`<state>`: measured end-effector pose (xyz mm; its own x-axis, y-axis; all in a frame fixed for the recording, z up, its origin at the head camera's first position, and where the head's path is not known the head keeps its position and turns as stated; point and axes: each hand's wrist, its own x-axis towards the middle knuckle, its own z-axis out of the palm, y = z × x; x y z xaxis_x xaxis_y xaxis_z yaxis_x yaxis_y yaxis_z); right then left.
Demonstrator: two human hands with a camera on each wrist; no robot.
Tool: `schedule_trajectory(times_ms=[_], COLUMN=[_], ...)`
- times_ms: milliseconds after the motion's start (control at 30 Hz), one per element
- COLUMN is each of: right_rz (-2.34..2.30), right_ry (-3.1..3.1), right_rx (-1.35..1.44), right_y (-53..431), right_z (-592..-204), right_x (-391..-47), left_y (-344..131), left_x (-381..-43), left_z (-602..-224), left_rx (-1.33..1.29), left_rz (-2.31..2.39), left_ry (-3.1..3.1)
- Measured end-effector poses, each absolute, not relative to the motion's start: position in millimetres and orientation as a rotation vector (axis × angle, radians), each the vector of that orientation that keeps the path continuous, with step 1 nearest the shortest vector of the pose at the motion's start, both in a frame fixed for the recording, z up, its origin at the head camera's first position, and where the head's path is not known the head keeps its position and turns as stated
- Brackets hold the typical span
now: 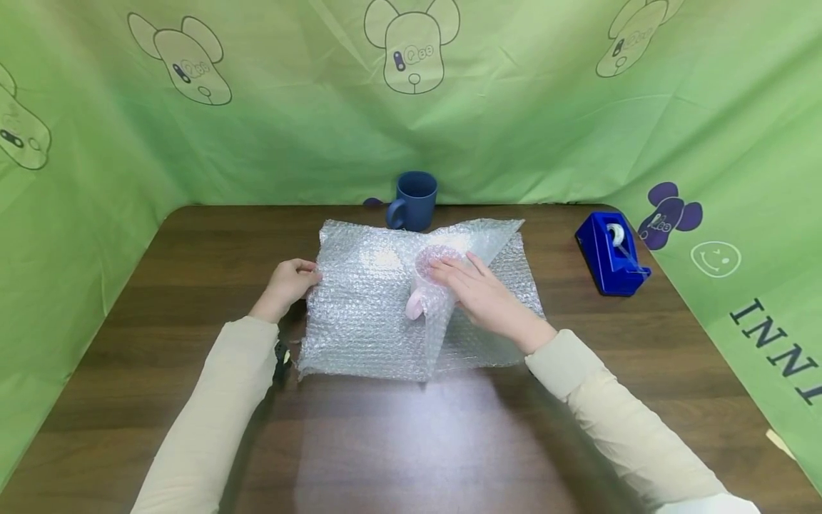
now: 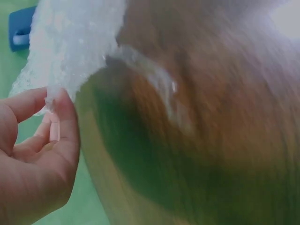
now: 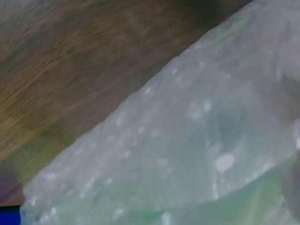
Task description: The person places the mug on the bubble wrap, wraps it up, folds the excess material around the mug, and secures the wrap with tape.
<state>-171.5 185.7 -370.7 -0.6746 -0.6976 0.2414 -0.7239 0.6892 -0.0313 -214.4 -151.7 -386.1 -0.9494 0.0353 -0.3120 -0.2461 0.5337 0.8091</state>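
Note:
A sheet of bubble wrap (image 1: 362, 314) lies across the middle of the table. On it stands a pink mug (image 1: 415, 305), its handle toward the left and a folded flap of the wrap over its right side. My right hand (image 1: 484, 296) rests on the covered mug with its fingers extended. At the sheet's left edge, my left hand (image 1: 289, 285) pinches the wrap between thumb and fingers. The left wrist view shows this pinch closely, with the left hand (image 2: 42, 150) at the wrap's corner (image 2: 77, 42). Blurred wrap (image 3: 154, 145) fills most of the right wrist view.
Behind the wrap, near the table's back edge, stands a dark blue mug (image 1: 419, 203). A blue tape dispenser (image 1: 613, 257) with a roll of tape sits at the back right. Green printed cloth (image 1: 308, 128) hangs around the brown wooden table (image 1: 411, 442).

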Motion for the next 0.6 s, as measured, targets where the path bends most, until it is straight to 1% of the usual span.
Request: schedule_trajectory(times_ms=[233,600], right_rz=[0.129,0.195], right_ry=[-2.553,-2.548], right_rx=[1.234,1.217], right_y=[188,188], right_z=[-373,-373], right_x=[-181,-186], left_y=[-153,-148], left_x=[-219,-227], left_z=[-383,-375], left_rx=[-0.169,-0.142], left_rz=[1.458,1.476], left_ry=[2.329,2.286])
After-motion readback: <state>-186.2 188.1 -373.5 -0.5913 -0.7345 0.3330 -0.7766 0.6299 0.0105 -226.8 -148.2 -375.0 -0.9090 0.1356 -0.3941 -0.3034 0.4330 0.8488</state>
